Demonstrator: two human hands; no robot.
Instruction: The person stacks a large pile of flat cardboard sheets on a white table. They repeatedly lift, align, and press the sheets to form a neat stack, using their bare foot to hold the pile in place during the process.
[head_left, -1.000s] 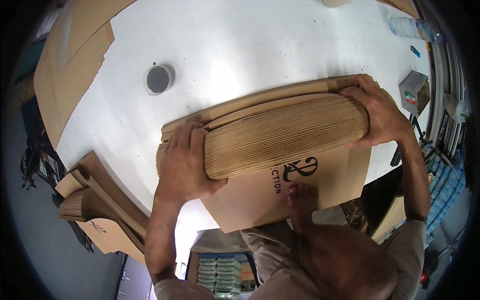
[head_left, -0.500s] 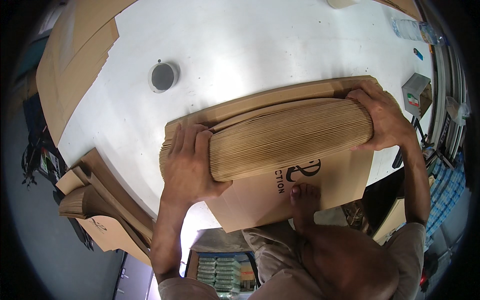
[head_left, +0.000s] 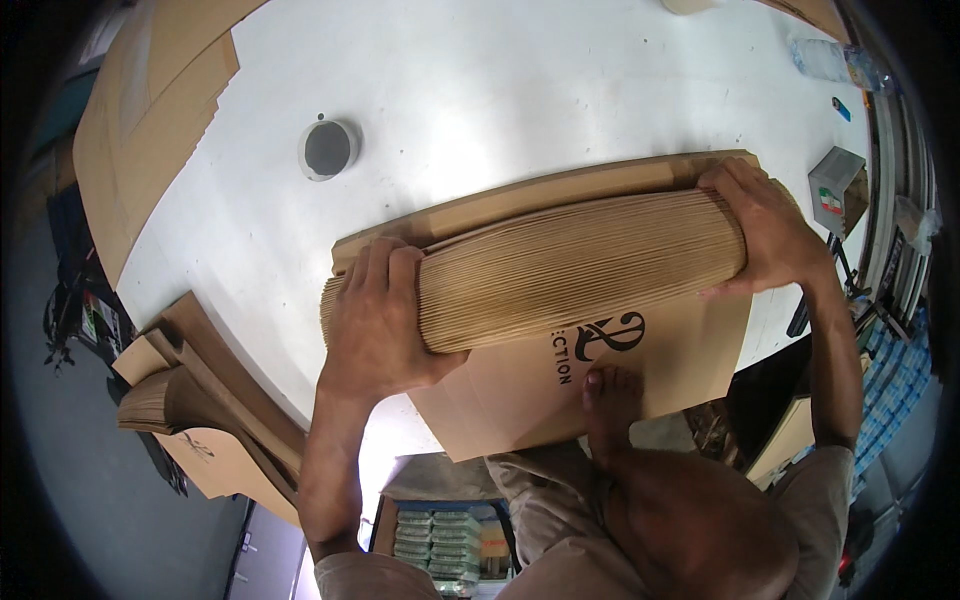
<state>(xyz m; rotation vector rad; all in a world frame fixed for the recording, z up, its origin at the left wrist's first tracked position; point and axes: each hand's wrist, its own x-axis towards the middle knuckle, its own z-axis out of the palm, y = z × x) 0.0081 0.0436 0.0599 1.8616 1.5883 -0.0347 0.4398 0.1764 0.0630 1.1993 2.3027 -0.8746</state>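
Note:
A thick stack of brown kraft paper bags point(head_left: 580, 270) stands across the near part of the white table, its many folded edges facing up. My left hand point(head_left: 372, 315) is closed around the left end, thumb on the near side and fingers over the far side. At the other end my right hand point(head_left: 762, 225) clamps the stack the same way. A flat brown sheet with a black printed logo point(head_left: 500, 395) reaches from under the stack toward me, and bare toes rest on it. Behind the stack runs a folded cardboard strip point(head_left: 560, 190).
A roll of tape point(head_left: 329, 149) lies beyond the stack. Large cardboard sheets point(head_left: 150, 130) cover the far left. More bent paper bags point(head_left: 190, 400) sit at the near left. On the right are a grey metal box point(head_left: 835, 185), a lighter point(head_left: 841, 108) and a plastic bottle point(head_left: 835, 62).
The bags' top edges have shifted slightly and lie more evenly, and the raised fold at the back has settled. Both hands keep their hold with only small movements.

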